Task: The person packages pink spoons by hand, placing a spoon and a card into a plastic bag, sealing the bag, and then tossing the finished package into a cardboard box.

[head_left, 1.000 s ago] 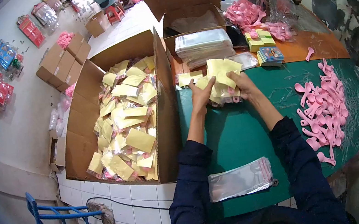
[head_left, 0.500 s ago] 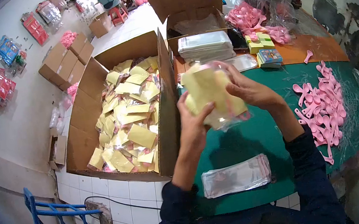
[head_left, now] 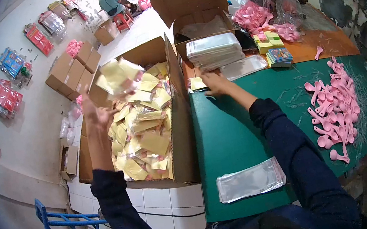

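Over the big cardboard box (head_left: 178,115), my left hand (head_left: 98,115) has its fingers apart, just below a few blurred yellow-and-clear packets (head_left: 120,76) that are in the air. The box holds a heap of similar packets (head_left: 154,143). My right hand (head_left: 217,84) reaches to the far left part of the green table (head_left: 229,131), beside a small yellow card (head_left: 197,83); its fingertips are bent downward and whether they grip anything is unclear. A stack of clear plastic bags (head_left: 214,52) stands just beyond it. More clear bags (head_left: 251,180) lie near the table's front edge.
Pink spoons (head_left: 335,111) are heaped on the right. Yellow packs (head_left: 269,42) and a stack of printed cards (head_left: 279,56) stand at the back, near an open carton (head_left: 201,24). A blue metal rail (head_left: 73,217) is at lower left. Another person (head_left: 111,3) sits far off.
The packets that both hands held have left them and are now above the big box. My left hand has moved left and opened; my right hand has gone to the table's back left.
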### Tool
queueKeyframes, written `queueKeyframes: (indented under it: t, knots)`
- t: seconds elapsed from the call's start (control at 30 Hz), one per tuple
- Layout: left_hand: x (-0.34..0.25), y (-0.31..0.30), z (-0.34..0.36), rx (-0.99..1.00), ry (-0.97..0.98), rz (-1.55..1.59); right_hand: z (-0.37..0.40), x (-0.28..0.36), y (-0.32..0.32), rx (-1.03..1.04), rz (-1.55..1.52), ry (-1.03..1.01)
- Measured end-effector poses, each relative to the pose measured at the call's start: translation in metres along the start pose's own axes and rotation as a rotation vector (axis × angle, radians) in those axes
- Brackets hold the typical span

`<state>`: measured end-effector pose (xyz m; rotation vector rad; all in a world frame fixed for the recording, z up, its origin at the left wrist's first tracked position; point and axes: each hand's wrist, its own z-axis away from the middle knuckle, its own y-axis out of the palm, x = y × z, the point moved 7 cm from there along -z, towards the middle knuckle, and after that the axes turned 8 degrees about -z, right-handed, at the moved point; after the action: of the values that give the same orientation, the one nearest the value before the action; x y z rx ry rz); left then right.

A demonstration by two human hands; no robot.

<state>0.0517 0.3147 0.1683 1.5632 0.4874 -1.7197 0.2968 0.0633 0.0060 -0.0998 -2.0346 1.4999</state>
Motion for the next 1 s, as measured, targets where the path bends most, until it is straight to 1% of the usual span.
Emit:
queueKeyframes:
  t: [0.03, 0.07, 0.1, 0.17, 0.2, 0.23, 0.27, 0.3, 0.33, 0.37, 0.4, 0.43, 0.47, 0.5, 0.53, 0.6, 0.63, 0.67, 0.7, 0.73, 0.77, 0.8, 0.83, 0.87, 0.9, 0.97, 1.0]
  knots:
    - [-0.004, 0.001, 0.027, -0.291, 0.061, 0.029, 0.006, 0.000, 0.004, 0.040, 0.066, 0.048]
    - [-0.002, 0.002, 0.040, -0.192, 0.127, -0.033, 0.011, -0.001, 0.008, 0.079, 0.132, 0.099]
    - [0.005, 0.001, 0.056, -0.092, 0.190, -0.093, 0.010, -0.005, 0.009, -0.033, 0.246, 0.086]
    - [0.018, 0.016, 0.113, 0.082, 0.325, -0.199, 0.023, -0.004, -0.019, -0.082, -0.012, 0.264]
    - [0.027, 0.022, 0.141, 0.165, 0.343, -0.242, 0.030, -0.005, -0.029, -0.107, -0.142, 0.353]
    - [0.036, 0.030, 0.168, 0.249, 0.362, -0.287, 0.027, -0.002, -0.044, -0.332, -0.219, 0.092]
    - [0.044, 0.039, 0.191, 0.227, 0.379, -0.300, 0.025, 0.009, -0.056, -0.234, -0.530, 0.098]
    - [0.061, 0.042, 0.206, 0.363, 0.388, -0.322, 0.021, 0.032, -0.073, -0.129, -0.841, 0.105]
    - [0.080, 0.054, 0.219, 0.447, 0.264, -0.363, 0.009, 0.049, -0.076, -0.063, -1.097, 0.077]
    - [0.083, 0.087, 0.237, 0.668, 0.217, -0.405, 0.007, 0.080, -0.092, -0.011, -1.182, 0.127]
    - [0.104, 0.104, 0.245, 0.791, 0.191, -0.523, -0.015, 0.093, -0.089, 0.007, -1.273, -0.006]
    - [0.113, 0.130, 0.256, 0.910, 0.259, -0.784, -0.021, 0.125, -0.097, 0.100, -1.579, -0.023]
    - [0.125, 0.149, 0.264, 0.972, 0.452, -0.907, -0.022, 0.143, -0.108, 0.081, -1.633, -0.223]
    - [0.137, 0.161, 0.270, 0.959, 0.544, -0.991, -0.026, 0.147, -0.104, 0.076, -1.455, 0.056]
    - [0.145, 0.167, 0.275, 0.943, 0.639, -1.072, -0.028, 0.153, -0.103, 0.096, -1.295, 0.028]
    - [0.155, 0.162, 0.278, 0.848, 0.630, -1.068, 0.006, 0.155, -0.114, 0.159, -0.957, -0.171]
    - [0.159, 0.153, 0.278, 0.791, 0.629, -1.075, 0.035, 0.149, -0.123, 0.061, -0.880, -0.290]
    - [0.163, 0.139, 0.277, 0.715, 0.582, -1.041, 0.072, 0.137, -0.132, -0.037, -0.800, -0.410]
    - [0.169, 0.123, 0.277, 0.641, 0.536, -1.003, 0.106, 0.108, -0.127, 0.045, -0.642, -0.358]
    - [0.176, 0.108, 0.279, 0.566, 0.488, -0.962, 0.146, 0.079, -0.135, 0.063, -0.538, -0.272]
    - [0.182, 0.094, 0.282, 0.492, 0.483, -0.968, 0.184, 0.054, -0.149, 0.030, -0.539, -0.117]
    - [0.189, 0.084, 0.286, 0.439, 0.467, -0.964, 0.221, 0.028, -0.163, -0.045, -0.400, -0.018]
    - [0.196, 0.075, 0.290, 0.387, 0.448, -0.957, 0.263, -0.003, -0.176, -0.162, -0.271, 0.155]
    - [0.205, 0.067, 0.294, 0.339, 0.427, -0.948, 0.311, -0.036, -0.187, -0.272, -0.080, 0.302]
    - [0.215, 0.063, 0.297, 0.321, 0.471, -0.944, 0.351, -0.048, -0.201, -0.359, 0.077, 0.528]
    - [0.229, 0.066, 0.302, 0.278, 0.506, -0.915, 0.436, -0.078, -0.208, -0.418, 0.062, 0.601]
    - [0.236, 0.068, 0.304, 0.255, 0.524, -0.899, 0.468, -0.082, -0.203, -0.390, 0.114, 0.626]
